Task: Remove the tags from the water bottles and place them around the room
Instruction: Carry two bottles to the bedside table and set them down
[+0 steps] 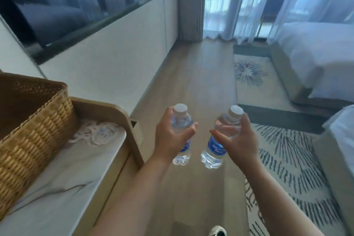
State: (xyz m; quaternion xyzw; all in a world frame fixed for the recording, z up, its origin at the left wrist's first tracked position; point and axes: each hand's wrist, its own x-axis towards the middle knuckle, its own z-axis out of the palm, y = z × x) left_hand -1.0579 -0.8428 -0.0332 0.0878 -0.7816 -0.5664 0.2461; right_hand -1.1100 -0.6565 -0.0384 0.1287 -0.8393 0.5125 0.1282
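Note:
I hold two small clear water bottles with white caps and blue labels, upright above the wooden floor. My left hand [169, 136] wraps around the left bottle [181, 120], covering most of its label. My right hand [239, 138] grips the right bottle [214, 147] at its upper body, and its blue label shows below my thumb. The two bottles are a short gap apart. I see no tag hanging on either bottle.
A wooden cart [122, 119] stands at my left, holding a woven wicker basket [36, 126] and crumpled clear plastic [97, 134] on white cloth. A dark wall screen [57, 5] hangs at upper left. White beds [316, 57] and patterned rugs [283, 159] lie to the right. Sheer curtains [239, 2] hang ahead.

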